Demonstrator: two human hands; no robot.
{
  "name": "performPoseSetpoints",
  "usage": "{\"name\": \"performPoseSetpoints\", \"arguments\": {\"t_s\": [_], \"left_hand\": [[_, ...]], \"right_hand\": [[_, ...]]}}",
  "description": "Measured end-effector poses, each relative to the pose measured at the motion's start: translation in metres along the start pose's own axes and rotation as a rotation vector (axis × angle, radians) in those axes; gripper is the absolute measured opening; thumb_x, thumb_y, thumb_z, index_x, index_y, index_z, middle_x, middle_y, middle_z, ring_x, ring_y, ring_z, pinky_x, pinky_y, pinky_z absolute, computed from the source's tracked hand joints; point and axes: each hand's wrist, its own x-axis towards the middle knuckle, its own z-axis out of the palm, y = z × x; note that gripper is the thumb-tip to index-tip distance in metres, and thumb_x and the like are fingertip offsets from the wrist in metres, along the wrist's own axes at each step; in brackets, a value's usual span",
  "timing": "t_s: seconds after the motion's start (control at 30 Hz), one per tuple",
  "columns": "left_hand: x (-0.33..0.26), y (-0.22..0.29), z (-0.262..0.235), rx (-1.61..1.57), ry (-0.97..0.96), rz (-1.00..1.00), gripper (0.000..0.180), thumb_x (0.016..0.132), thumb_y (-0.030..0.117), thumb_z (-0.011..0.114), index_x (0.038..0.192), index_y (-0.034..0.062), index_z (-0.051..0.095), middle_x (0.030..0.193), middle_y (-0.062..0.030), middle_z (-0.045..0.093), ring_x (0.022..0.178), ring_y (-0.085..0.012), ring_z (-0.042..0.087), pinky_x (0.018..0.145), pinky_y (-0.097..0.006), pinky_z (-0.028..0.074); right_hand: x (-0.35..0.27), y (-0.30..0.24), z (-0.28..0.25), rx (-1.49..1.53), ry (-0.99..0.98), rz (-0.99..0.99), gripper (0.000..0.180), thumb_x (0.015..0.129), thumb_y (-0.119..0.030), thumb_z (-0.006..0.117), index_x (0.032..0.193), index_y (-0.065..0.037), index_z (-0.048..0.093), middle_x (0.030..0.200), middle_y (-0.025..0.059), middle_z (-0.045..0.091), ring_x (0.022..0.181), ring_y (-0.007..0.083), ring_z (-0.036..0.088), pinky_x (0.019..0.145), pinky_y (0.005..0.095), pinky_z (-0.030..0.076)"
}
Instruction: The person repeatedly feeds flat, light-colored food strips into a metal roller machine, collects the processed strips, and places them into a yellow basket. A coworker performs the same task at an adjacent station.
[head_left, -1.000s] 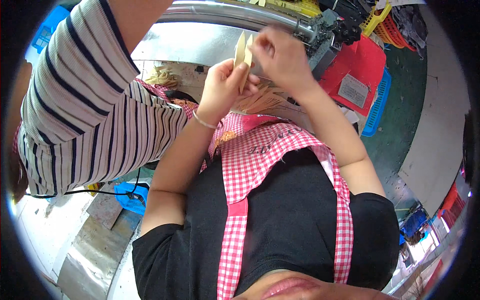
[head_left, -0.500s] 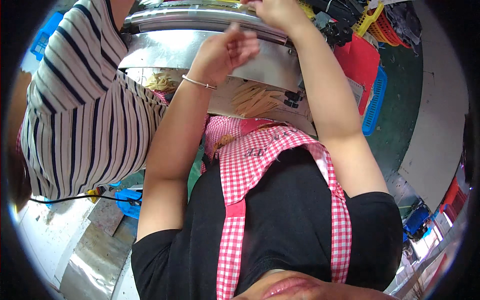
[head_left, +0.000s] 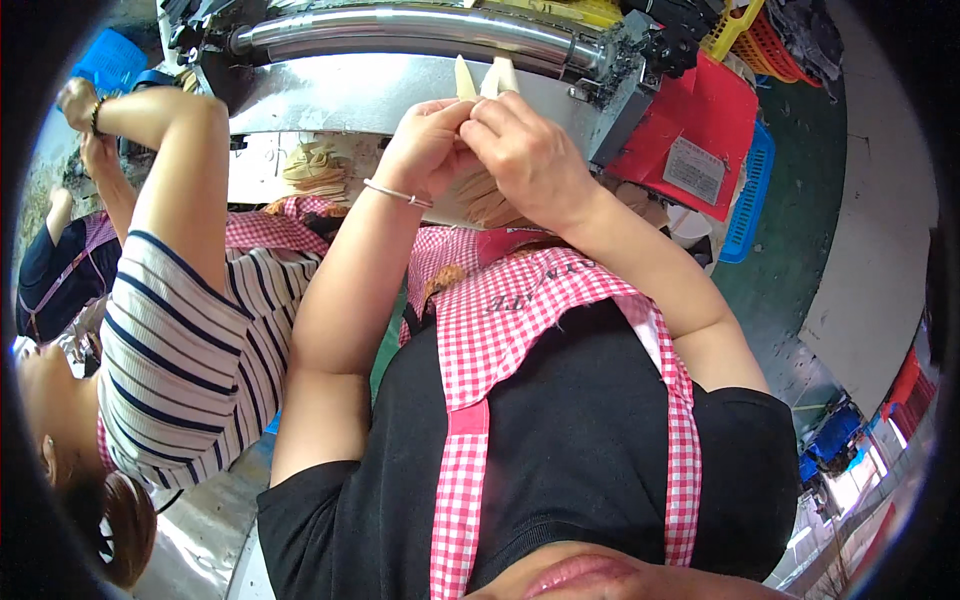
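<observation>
My left hand (head_left: 428,148) and my right hand (head_left: 535,160) meet in front of a machine with long metal rollers (head_left: 400,32). Thin, pale beige cut pieces (head_left: 466,80) stick up from between the fingers of both hands, with pointed or narrow ends. My left fingers are closed on one piece, and my right fingers pinch at the others beside it. A smooth metal plate (head_left: 330,92) slopes below the rollers, just beyond my hands. Under my wrists lies a loose pile of similar beige strips (head_left: 487,203), partly hidden.
Another beige stack (head_left: 316,172) lies further left. On the left a co-worker in a striped shirt (head_left: 190,330) reaches away, near a blue basket (head_left: 110,60). To the right are a red panel (head_left: 690,125), a blue crate (head_left: 750,195) and an orange basket (head_left: 765,45).
My right hand has come down from the rollers to meet my left hand, whose spread fingers have closed. Beige pieces now show between them. The co-worker has leaned away to the left.
</observation>
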Motion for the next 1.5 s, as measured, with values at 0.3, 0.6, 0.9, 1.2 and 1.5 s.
{"name": "performPoseSetpoints", "arguments": {"t_s": [0.3, 0.6, 0.9, 1.2, 1.5], "left_hand": [[-0.009, 0.007, -0.004, 0.064, 0.080, -0.008, 0.027, 0.098, 0.011, 0.056, 0.110, -0.0126, 0.061, 0.101, -0.0171, 0.068, 0.086, -0.0221, 0.070, 0.075, -0.032, 0.059], [0.014, 0.024, -0.008, 0.261, -0.025, 0.077, 0.026, 0.097, 0.013, 0.061, 0.099, -0.0127, 0.065, 0.085, -0.0158, 0.070, 0.090, -0.0223, 0.071, 0.081, -0.029, 0.061], [0.060, -0.157, -0.084, 1.608, 0.391, 0.667, 0.026, 0.087, 0.023, 0.063, 0.111, 0.0153, 0.068, 0.105, -0.0097, 0.070, 0.101, -0.0407, 0.063, 0.091, -0.054, 0.049], [0.035, -0.171, -0.081, 1.696, 0.502, 0.643, 0.018, 0.085, 0.024, 0.065, 0.102, 0.0190, 0.067, 0.106, -0.0025, 0.068, 0.110, -0.0284, 0.056, 0.091, -0.045, 0.036], [-0.065, -0.087, -0.020, 0.703, 0.004, 0.428, 0.016, 0.094, 0.010, 0.064, 0.106, -0.0014, 0.060, 0.098, -0.0118, 0.072, 0.085, -0.0160, 0.070, 0.076, -0.028, 0.054]], "right_hand": [[-0.020, -0.019, -0.015, 0.014, 0.077, -0.069, 0.025, 0.083, -0.011, 0.063, 0.106, -0.004, 0.069, 0.105, 0.0078, 0.066, 0.102, 0.0238, 0.062, 0.085, 0.0360, 0.053], [-0.061, -0.007, -0.039, 0.286, -0.072, -0.014, 0.018, 0.082, -0.011, 0.071, 0.098, -0.005, 0.069, 0.094, 0.0079, 0.068, 0.088, 0.0267, 0.066, 0.077, 0.0373, 0.055], [-0.115, 0.001, -0.017, 0.375, -0.229, 0.181, 0.019, 0.083, -0.013, 0.071, 0.098, -0.003, 0.070, 0.091, 0.0101, 0.069, 0.088, 0.0285, 0.066, 0.077, 0.0382, 0.054], [-0.107, 0.005, -0.012, 0.317, -0.213, 0.195, 0.022, 0.084, -0.015, 0.071, 0.101, -0.001, 0.069, 0.094, 0.0112, 0.069, 0.089, 0.0294, 0.066, 0.079, 0.0375, 0.055], [-0.071, 0.000, 0.017, 0.925, -0.119, 0.699, 0.016, 0.092, -0.008, 0.068, 0.105, 0.003, 0.067, 0.093, 0.0049, 0.070, 0.079, 0.0075, 0.063, 0.071, 0.0245, 0.053]]}}
